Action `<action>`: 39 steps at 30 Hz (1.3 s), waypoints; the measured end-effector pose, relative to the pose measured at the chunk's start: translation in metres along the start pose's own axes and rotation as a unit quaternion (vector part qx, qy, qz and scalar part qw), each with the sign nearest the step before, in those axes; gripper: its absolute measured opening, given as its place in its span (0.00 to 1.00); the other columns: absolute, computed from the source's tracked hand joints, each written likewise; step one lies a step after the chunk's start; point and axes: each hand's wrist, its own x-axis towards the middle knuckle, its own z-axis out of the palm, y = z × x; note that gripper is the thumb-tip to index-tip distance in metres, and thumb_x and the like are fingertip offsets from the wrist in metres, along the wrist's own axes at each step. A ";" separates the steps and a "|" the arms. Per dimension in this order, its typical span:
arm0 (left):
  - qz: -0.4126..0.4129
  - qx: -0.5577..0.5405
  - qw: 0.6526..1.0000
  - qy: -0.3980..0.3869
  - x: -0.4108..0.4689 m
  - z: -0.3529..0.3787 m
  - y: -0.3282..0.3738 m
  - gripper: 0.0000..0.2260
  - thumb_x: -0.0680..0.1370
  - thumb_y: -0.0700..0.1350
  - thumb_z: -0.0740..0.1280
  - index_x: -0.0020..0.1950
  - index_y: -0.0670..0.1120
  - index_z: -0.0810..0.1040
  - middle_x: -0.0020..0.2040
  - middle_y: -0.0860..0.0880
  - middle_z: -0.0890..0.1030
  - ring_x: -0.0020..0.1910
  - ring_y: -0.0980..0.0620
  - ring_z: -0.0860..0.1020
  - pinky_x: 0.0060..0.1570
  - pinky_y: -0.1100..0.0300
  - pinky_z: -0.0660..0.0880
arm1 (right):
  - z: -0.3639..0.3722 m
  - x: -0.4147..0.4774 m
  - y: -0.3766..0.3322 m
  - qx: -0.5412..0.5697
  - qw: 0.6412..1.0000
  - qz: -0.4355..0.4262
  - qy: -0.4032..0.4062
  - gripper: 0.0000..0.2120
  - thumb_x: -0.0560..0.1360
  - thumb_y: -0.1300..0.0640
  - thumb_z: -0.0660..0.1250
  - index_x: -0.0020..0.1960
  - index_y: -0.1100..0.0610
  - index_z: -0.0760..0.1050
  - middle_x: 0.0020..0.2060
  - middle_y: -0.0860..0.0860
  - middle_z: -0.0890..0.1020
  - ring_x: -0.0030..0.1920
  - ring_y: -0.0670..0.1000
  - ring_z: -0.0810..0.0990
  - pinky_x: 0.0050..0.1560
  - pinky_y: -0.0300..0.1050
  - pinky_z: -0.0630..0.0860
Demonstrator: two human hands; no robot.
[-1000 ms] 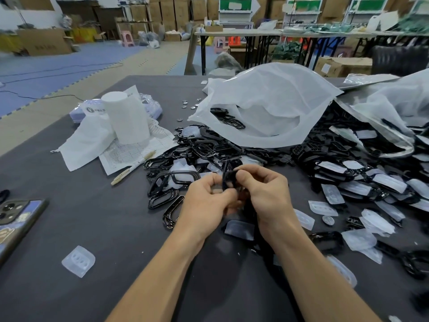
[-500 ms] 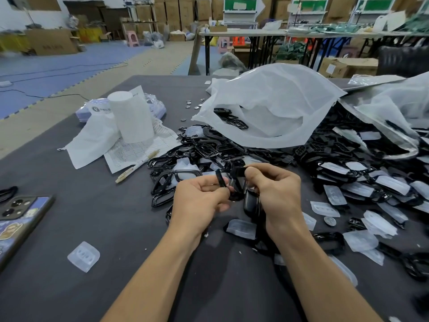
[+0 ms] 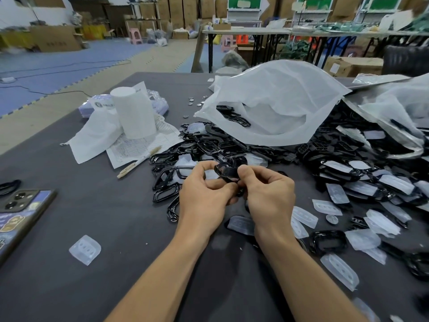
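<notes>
Both of my hands meet over the middle of the grey table [image 3: 92, 228]. My left hand [image 3: 204, 194] and my right hand [image 3: 269, 194] pinch one small black plastic frame part [image 3: 226, 171] between thumbs and fingers, held just above the table. The lower part of the piece is hidden behind my fingers. A pile of black frames [image 3: 185, 163] lies right behind my hands. Clear plastic pads [image 3: 304, 216] lie scattered to the right of my right hand.
A large white bag [image 3: 278, 108] with black parts spilling out lies behind the pile. A white paper roll [image 3: 133, 112], printed sheets and a pen [image 3: 139, 161] are at the back left. A phone [image 3: 18, 205] lies at the left edge. One clear pad [image 3: 85, 249] sits front left.
Both hands have turned the black part between their fingers; it now lies flatter across the fingertips. The hands stayed in about the same spot over the table.
</notes>
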 end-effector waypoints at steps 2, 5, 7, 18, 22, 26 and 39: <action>0.010 0.013 1.000 -0.002 -0.001 0.000 0.001 0.20 0.69 0.39 0.75 0.53 0.60 0.80 0.40 0.44 0.88 0.35 0.45 0.85 0.43 0.53 0.83 | 0.001 -0.001 0.000 0.005 1.000 -0.002 0.006 0.09 0.76 0.53 0.76 0.36 0.47 0.86 0.28 0.45 0.84 0.27 0.41 0.80 0.31 0.35 0.76; 0.013 -0.011 1.000 -0.003 -0.002 0.000 0.004 0.18 0.75 0.35 0.73 0.53 0.59 0.84 0.40 0.42 0.88 0.33 0.50 0.83 0.38 0.61 0.81 | 0.000 -0.002 0.000 -0.042 0.998 -0.036 0.032 0.11 0.76 0.51 0.76 0.34 0.48 0.85 0.29 0.41 0.84 0.30 0.39 0.81 0.32 0.29 0.73; 0.014 -0.006 1.000 0.013 -0.002 0.000 0.004 0.13 0.77 0.35 0.72 0.51 0.53 0.86 0.37 0.41 0.87 0.31 0.50 0.82 0.36 0.62 0.80 | -0.003 -0.001 -0.001 -0.122 0.989 -0.082 0.032 0.12 0.76 0.48 0.75 0.35 0.49 0.83 0.29 0.40 0.83 0.33 0.41 0.82 0.36 0.33 0.74; 0.010 0.004 0.999 0.045 -0.004 0.001 0.000 0.16 0.77 0.34 0.71 0.47 0.56 0.88 0.34 0.44 0.86 0.31 0.51 0.81 0.41 0.52 0.84 | -0.010 0.006 -0.008 -0.377 0.880 -0.287 -0.044 0.17 0.76 0.53 0.70 0.29 0.53 0.73 0.26 0.48 0.76 0.32 0.55 0.71 0.41 0.46 0.65; -0.015 -0.030 0.998 0.061 -0.001 0.001 0.003 0.17 0.75 0.31 0.70 0.45 0.53 0.89 0.34 0.42 0.84 0.29 0.50 0.78 0.38 0.56 0.82 | -0.016 0.015 -0.004 -0.290 0.939 -0.168 -0.081 0.17 0.73 0.46 0.75 0.31 0.51 0.74 0.26 0.44 0.77 0.33 0.47 0.75 0.38 0.42 0.70; -0.021 -0.050 0.997 0.046 -0.002 -0.001 0.008 0.14 0.75 0.31 0.69 0.46 0.48 0.89 0.37 0.42 0.84 0.32 0.49 0.80 0.35 0.60 0.81 | -0.018 0.018 -0.004 -0.196 0.967 -0.112 -0.121 0.10 0.71 0.48 0.77 0.37 0.49 0.79 0.32 0.39 0.82 0.34 0.41 0.79 0.36 0.32 0.71; 0.011 0.008 0.996 0.085 0.000 -0.005 0.003 0.19 0.74 0.31 0.74 0.40 0.56 0.89 0.37 0.43 0.87 0.36 0.47 0.84 0.39 0.53 0.83 | -0.018 0.015 -0.002 -0.121 0.967 -0.059 -0.215 0.11 0.70 0.62 0.76 0.41 0.46 0.85 0.34 0.45 0.87 0.37 0.45 0.86 0.42 0.39 0.82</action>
